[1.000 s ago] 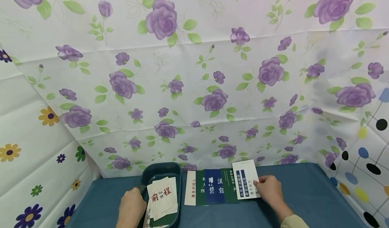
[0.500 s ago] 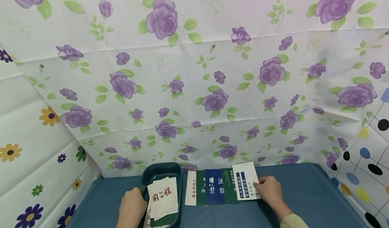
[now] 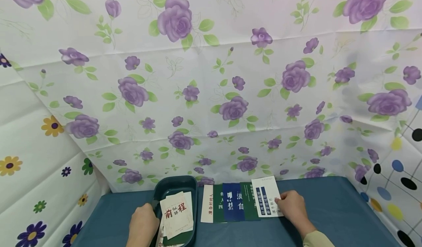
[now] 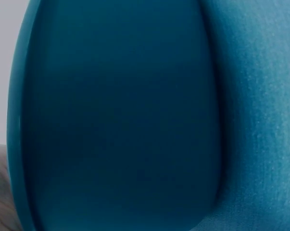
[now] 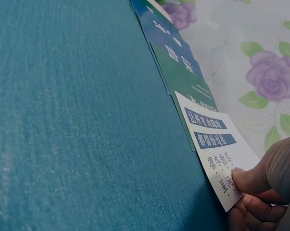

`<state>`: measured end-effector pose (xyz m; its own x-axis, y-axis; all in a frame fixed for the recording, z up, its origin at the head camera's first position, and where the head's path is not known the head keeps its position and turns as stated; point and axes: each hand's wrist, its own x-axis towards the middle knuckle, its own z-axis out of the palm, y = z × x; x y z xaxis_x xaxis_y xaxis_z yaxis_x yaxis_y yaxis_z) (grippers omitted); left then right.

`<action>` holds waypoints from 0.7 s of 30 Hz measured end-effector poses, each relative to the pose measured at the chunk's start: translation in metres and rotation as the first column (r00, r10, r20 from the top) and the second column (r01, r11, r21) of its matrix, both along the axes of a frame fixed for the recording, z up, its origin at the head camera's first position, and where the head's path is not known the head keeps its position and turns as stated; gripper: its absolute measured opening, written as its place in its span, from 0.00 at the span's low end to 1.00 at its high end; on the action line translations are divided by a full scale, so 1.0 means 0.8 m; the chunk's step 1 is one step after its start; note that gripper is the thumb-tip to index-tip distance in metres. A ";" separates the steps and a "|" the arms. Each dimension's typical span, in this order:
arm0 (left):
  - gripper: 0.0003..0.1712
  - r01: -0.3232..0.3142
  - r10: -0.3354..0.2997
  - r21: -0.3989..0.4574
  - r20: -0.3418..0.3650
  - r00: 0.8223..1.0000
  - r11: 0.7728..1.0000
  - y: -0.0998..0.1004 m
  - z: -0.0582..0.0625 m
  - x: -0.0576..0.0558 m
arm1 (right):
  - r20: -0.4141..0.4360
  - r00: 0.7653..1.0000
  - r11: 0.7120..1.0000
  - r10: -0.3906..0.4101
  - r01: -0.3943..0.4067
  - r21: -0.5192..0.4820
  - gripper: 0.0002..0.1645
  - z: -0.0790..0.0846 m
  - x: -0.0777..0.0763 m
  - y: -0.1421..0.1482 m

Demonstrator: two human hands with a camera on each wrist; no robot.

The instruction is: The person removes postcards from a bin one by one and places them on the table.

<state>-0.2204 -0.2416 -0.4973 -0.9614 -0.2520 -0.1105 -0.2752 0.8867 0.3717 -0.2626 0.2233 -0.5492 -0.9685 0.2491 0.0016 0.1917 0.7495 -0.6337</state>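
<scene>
My right hand (image 3: 292, 207) pinches the right edge of a white card (image 3: 266, 190) with blue text bars, thumb on top, as the right wrist view also shows. The card's left edge overlaps a green card (image 3: 248, 206) at the end of an overlapping row that includes a blue card (image 3: 229, 216) and a cream card (image 3: 207, 210). My left hand (image 3: 143, 225) grips the left rim of a dark teal plastic bin (image 3: 195, 203); its fingertips are hidden. Inside the bin lie several cards, with a cream card with red characters (image 3: 176, 217) uppermost. The left wrist view shows mostly the bin's wall (image 4: 120, 120).
Everything stands on a blue cloth-covered table (image 3: 323, 199). Behind its far edge rises a sheet printed with purple roses (image 3: 211, 104). Patterned sheets also border the table at left (image 3: 49, 188) and right (image 3: 389, 188).
The white card's far edge has lowered slightly, and the card has settled a little nearer to me. My left hand and the bin stay in place.
</scene>
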 end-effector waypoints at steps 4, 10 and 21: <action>0.03 -0.001 0.001 -0.005 -0.010 1.000 1.000 0.000 0.001 0.001 | 0.005 1.000 1.000 -0.013 0.013 0.000 0.09 -0.002 0.000 -0.001; 0.03 0.001 -0.001 0.000 -0.010 1.000 1.000 -0.001 0.000 0.000 | -0.017 0.999 0.999 -0.029 0.029 0.016 0.10 -0.005 0.000 -0.003; 0.03 0.001 -0.001 -0.007 -0.001 1.000 1.000 0.000 0.000 0.000 | -0.038 0.999 0.999 -0.034 0.035 0.022 0.11 -0.007 0.002 -0.005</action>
<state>-0.2203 -0.2417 -0.4970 -0.9618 -0.2515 -0.1077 -0.2736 0.8895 0.3659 -0.2607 0.2190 -0.5546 -0.9585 0.2816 0.0433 0.1942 0.7570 -0.6239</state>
